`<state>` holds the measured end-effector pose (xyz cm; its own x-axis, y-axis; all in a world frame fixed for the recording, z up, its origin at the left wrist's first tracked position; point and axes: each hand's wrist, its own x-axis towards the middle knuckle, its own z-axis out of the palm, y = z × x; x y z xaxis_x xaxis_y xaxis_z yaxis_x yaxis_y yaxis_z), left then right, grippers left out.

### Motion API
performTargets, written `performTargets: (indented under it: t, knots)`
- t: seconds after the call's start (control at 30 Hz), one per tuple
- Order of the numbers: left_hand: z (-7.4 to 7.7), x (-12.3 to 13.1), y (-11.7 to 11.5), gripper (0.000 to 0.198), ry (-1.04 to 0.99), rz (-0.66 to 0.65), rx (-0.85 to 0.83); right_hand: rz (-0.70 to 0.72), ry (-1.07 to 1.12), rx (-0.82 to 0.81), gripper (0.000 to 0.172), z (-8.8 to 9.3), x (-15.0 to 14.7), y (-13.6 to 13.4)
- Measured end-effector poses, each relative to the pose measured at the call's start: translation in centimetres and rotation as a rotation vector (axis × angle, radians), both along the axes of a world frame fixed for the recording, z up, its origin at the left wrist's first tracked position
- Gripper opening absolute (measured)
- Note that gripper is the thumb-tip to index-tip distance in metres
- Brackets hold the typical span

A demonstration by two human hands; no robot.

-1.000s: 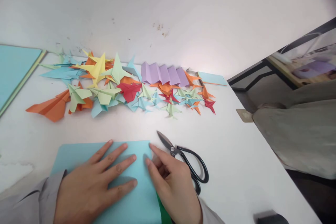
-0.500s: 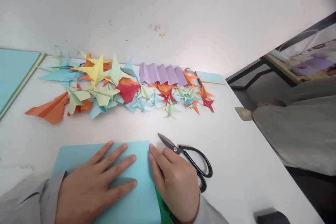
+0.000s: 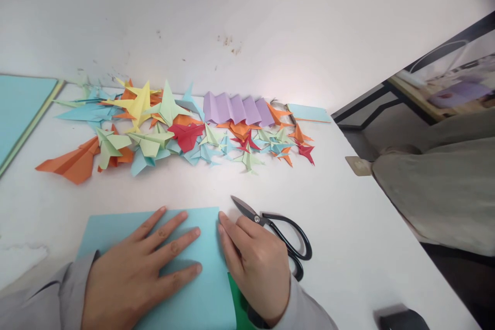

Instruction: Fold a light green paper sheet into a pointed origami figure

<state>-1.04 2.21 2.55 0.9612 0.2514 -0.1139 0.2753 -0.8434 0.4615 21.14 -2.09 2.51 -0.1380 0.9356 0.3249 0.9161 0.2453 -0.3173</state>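
Observation:
A light blue sheet of paper [image 3: 211, 289] lies on the white table, partly over something green [image 3: 238, 301]. My left hand [image 3: 143, 268] rests flat on the sheet with its fingers spread. At the sheet's right edge, near the top corner, my right hand [image 3: 255, 263] has its fingers curled together, the fingertips touching the paper edge. Whether they pinch the edge or only press beside it is hard to see. Black-handled scissors [image 3: 288, 234] lie just right of that hand, blades pointing up and left.
Folded paper planes [image 3: 141, 105] in several colours line the wall, with a pleated purple paper [image 3: 237, 110] among them. Blue sheets [image 3: 23, 113] lie far left. A black object [image 3: 402, 319] sits at the bottom right. A person's clothed leg [image 3: 444, 185] is beyond the table's right edge.
The view has shifted very slightly. My right hand remains at the sheet's right edge, and my left hand is still spread on the paper.

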Motion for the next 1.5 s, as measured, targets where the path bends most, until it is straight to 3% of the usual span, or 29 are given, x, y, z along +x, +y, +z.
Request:
performTargets:
  t: [0.4, 0.63, 0.83, 1.13, 1.33, 1.5]
  knots:
    - [0.4, 0.6, -0.8, 0.072, -0.020, 0.140, 0.026, 0.006, -0.010, -0.001, 0.026, -0.1, 0.0, -0.1]
    - [-0.3, 0.4, -0.6, 0.076, -0.036, 0.085, 0.033, -0.014, 0.008, 0.050, 0.023, -0.5, -0.1, -0.1]
    - [-0.4, 0.5, -0.8, 0.059, -0.051, 0.126, 0.064, 0.004, -0.025, 0.089, 0.025, -0.7, 0.1, -0.2]
    - [-0.7, 0.1, -0.3, 0.060, -0.074, 0.073, 0.063, 0.014, -0.027, 0.098, 0.022, -0.7, 0.0, -0.1]
    - [-0.7, 0.0, -0.1, 0.062, -0.068, 0.062, 0.102, -0.029, 0.170, 0.082, 0.025, -0.1, -0.1, -0.9]
    - [-1.1, 0.3, -0.8, 0.063, -0.105, 0.133, 0.169, -0.201, 0.399, -0.133, 0.032, -0.3, -1.2, -4.4]
